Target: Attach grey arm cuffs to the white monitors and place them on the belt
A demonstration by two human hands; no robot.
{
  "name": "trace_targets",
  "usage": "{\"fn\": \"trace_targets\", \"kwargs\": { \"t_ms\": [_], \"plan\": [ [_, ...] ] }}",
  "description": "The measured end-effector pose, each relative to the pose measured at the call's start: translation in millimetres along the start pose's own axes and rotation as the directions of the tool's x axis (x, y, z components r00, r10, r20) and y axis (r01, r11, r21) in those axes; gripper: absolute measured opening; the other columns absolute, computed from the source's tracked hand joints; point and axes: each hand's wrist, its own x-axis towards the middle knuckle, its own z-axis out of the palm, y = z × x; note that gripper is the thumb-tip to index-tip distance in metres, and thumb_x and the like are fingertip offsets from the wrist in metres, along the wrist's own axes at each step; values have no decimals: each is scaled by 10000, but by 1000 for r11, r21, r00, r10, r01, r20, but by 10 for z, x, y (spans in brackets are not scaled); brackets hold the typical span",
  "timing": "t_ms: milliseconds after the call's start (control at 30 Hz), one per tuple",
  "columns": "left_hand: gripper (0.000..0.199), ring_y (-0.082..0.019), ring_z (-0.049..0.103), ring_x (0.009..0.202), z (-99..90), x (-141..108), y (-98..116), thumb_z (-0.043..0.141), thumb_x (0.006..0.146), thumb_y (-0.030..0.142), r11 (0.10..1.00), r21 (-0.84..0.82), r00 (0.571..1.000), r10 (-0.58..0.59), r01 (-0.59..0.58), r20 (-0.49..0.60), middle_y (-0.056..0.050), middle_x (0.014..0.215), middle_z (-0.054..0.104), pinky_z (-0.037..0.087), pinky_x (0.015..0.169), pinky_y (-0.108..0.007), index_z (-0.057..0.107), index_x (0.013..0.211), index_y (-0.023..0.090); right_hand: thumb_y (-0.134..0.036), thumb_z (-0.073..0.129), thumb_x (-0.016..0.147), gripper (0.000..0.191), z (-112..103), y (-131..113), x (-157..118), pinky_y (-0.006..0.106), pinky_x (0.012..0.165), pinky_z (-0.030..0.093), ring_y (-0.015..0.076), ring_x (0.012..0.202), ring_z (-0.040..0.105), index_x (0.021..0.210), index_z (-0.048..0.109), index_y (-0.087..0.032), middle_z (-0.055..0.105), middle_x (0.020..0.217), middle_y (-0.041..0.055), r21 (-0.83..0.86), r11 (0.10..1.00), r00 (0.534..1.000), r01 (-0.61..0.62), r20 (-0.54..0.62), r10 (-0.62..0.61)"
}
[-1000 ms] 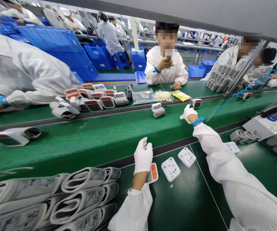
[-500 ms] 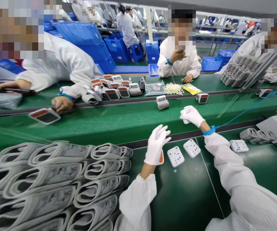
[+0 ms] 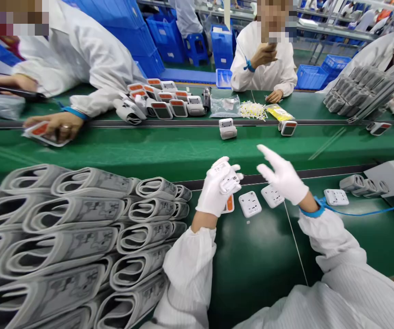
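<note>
We have a small white box [image 3: 230,181] gripped in our left hand [image 3: 208,196], over the far edge of the green bench [image 3: 252,269]. Our right hand [image 3: 288,183] is open and empty, fingers spread. The box lies to its left, well apart. We can't tell which way its long side goes.

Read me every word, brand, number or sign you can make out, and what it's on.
No text is legible.
Held device in left hand: marks too small to read.
White devices on the bench: marks too small.
Grey rolls: print too blurred.
Yellow packet: print too small.
</note>
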Motion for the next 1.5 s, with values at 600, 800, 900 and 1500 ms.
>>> {"fn": "trace_targets", "kwargs": {
  "t_ms": [600,800,900,1500],
  "plan": [
    [211,-66,512,457,213,-1199,-704,654,790,170,855,513,885,-178,-77,430,3,813,613,426,393,-192,607,994,193,-374,613,952,566,-443,591,-1015,499,1198,445,306,1419,536,1488,542,-206,570,1509,134,-417,909,969,11,228,93],
    [153,-42,562,502,-388,-1879,-616,568,882,272,741,670,931,-271,40,244,-68,1059,614,420,408,-171,613,792,157,-254,634,938,598,536,-368,-30,473,1208,420,280,1464,477,1520,497,-231,466,1592,130,89,894,802,439,409,-434],
    [108,-133,639,746,-528,-2164,-371,558,864,193,539,841,986,-107,-51,129,-58,1039,654,586,741,-252,609,769,198,-94,617,873,665,1013,-812,466,481,1219,372,302,1555,310,1513,495,-227,248,1688,152,168,827,728,537,404,-554],
    [317,-179,668,716,-174,-2019,-232,559,904,263,572,819,999,-45,37,-14,-49,1055,725,620,748,-306,667,1201,282,-264,569,965,116,859,-1035,298,372,858,489,253,1036,601,976,662,-194,620,1226,135,-70,646,646,760,198,-738]
  ]
}}
